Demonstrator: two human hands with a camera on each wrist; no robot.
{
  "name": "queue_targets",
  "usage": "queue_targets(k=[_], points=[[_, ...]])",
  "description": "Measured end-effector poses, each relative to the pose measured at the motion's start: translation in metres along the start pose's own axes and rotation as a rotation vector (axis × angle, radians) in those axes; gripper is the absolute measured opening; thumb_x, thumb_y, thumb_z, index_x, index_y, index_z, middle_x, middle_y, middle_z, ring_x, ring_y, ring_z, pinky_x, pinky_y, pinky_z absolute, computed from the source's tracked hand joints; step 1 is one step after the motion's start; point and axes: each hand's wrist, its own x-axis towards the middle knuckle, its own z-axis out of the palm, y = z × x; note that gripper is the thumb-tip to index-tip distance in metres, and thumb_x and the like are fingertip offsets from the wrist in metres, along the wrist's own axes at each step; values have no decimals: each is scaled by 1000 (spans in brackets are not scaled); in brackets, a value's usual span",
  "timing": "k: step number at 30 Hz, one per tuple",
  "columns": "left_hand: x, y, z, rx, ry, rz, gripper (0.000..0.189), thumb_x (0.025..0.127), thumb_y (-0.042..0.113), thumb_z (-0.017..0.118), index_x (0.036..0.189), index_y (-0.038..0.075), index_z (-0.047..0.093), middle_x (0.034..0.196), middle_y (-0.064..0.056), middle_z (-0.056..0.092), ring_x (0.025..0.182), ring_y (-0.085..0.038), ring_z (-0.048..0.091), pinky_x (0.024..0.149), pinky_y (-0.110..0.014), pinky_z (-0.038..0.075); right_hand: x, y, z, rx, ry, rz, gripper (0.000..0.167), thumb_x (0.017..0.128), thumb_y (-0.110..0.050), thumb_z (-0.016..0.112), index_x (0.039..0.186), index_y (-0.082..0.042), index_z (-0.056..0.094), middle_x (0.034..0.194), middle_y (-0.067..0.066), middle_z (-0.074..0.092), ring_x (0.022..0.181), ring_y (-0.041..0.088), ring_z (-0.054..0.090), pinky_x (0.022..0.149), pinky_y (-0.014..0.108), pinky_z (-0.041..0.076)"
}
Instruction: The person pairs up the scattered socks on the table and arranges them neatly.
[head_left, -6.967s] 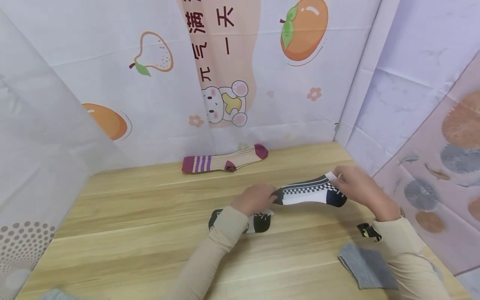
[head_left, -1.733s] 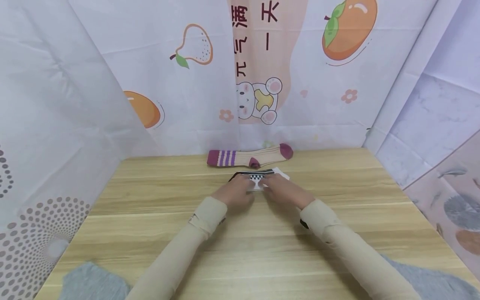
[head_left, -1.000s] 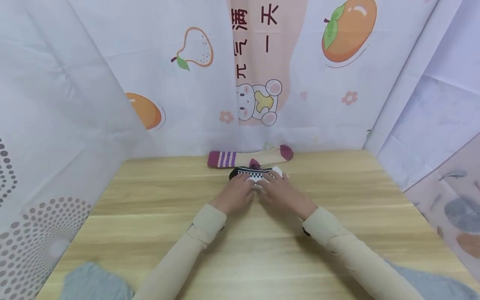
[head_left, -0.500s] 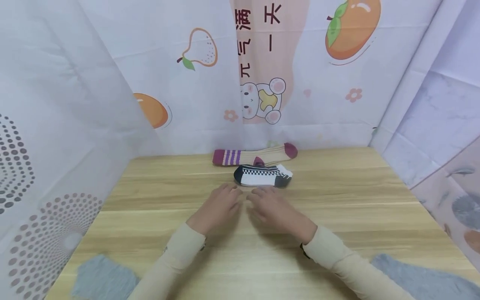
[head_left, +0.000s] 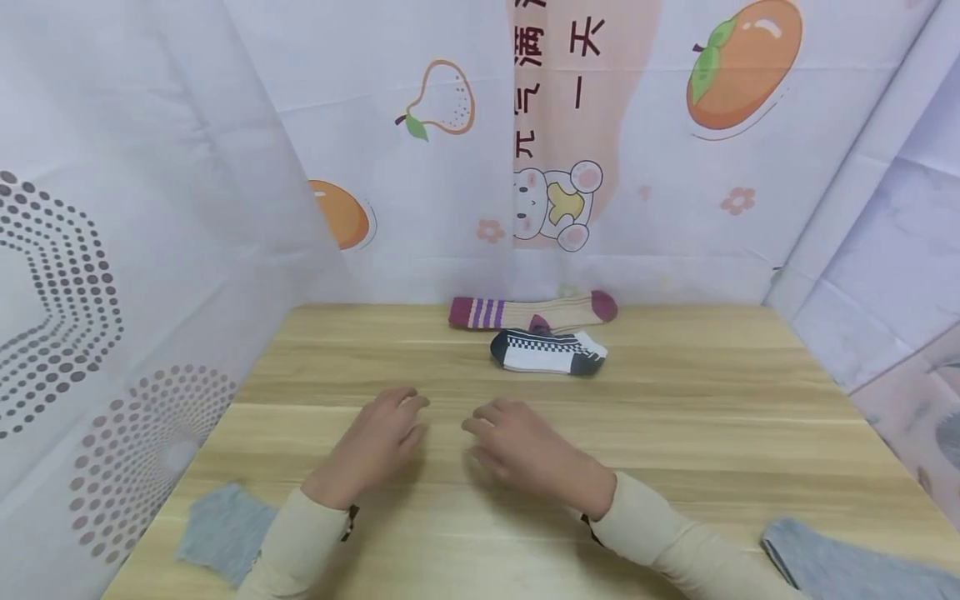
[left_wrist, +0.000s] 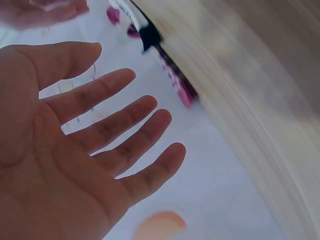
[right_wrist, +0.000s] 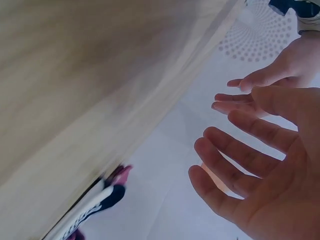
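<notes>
A white ankle sock (head_left: pixel 538 358) with black toe, heel and checkered band lies flat toward the back of the wooden table. Right behind it is a cream sock (head_left: pixel 558 313) with maroon ends and purple stripes. My left hand (head_left: pixel 372 446) is above the table, left of and nearer than the checkered sock; its fingers are spread in the left wrist view, holding nothing. To its right, my right hand (head_left: pixel 528 454) hovers with relaxed, slightly bent fingers, also holding nothing. In the right wrist view the ankle sock (right_wrist: pixel 92 207) shows edge-on.
A grey sock (head_left: pixel 225 533) lies at the table's near left, partly behind the left sleeve. Another grey sock (head_left: pixel 847 562) is at the near right, cut off by the frame. Printed curtains (head_left: pixel 420 250) border the back and sides of the wooden table (head_left: pixel 705 400).
Seven seconds ago both hands held the checkered sock stretched, another black-and-grey sock beneath. It was then laid before the cream sock and pressed flat. Since then both hands have drawn back toward me.
</notes>
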Motion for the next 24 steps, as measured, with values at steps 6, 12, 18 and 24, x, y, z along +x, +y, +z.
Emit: queue_targets(k=[6,12,18,24], points=[[-32,-22,-11,-40,-19,-108,29,94,11,67,119,-3,65,124,-23,61,117,-40,57,95,-54,49,15,-21,7,-17,-22,-62,29,96,-25,65,121,-12,67,115,6,68,110,23,62,97,39,49],[-63,-42,-21,-97,-43,-233,28,97,13,64,121,-2,64,126,-24,59,119,-42,54,96,-56,47,29,-38,13,-16,-21,-117,27,96,-22,64,120,-12,67,113,5,68,106,21,62,91,36,52],[-88,-66,-36,-85,-19,-310,28,96,11,65,119,-6,64,122,-27,59,115,-48,54,92,-60,48,42,-59,20,-11,-44,-168,24,96,-22,64,119,-14,67,108,1,68,100,17,63,82,31,53],[-114,-89,-43,-54,-2,-368,28,94,11,67,116,-7,64,117,-28,61,110,-50,56,89,-63,47,55,-83,24,0,-67,-243,25,97,-27,64,118,-15,67,105,-1,69,96,12,62,79,25,52]])
